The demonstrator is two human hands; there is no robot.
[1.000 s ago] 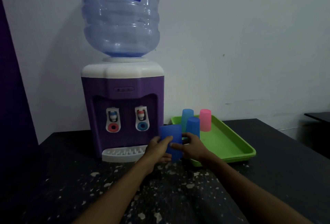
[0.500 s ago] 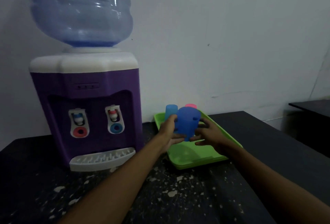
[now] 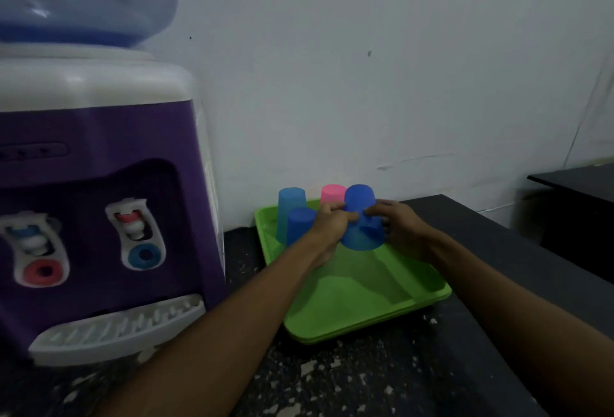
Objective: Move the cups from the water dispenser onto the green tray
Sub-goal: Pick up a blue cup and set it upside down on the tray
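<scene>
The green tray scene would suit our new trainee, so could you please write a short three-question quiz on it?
1. True or false: the dark blue cup held by the left hand and right hand is upside down.
2. How many cups stand on the green tray, not counting the held one?
3. Which is farthest back: A) pink cup, B) smaller blue cup?

Key: 1 true; 2 three; 3 A.
</scene>
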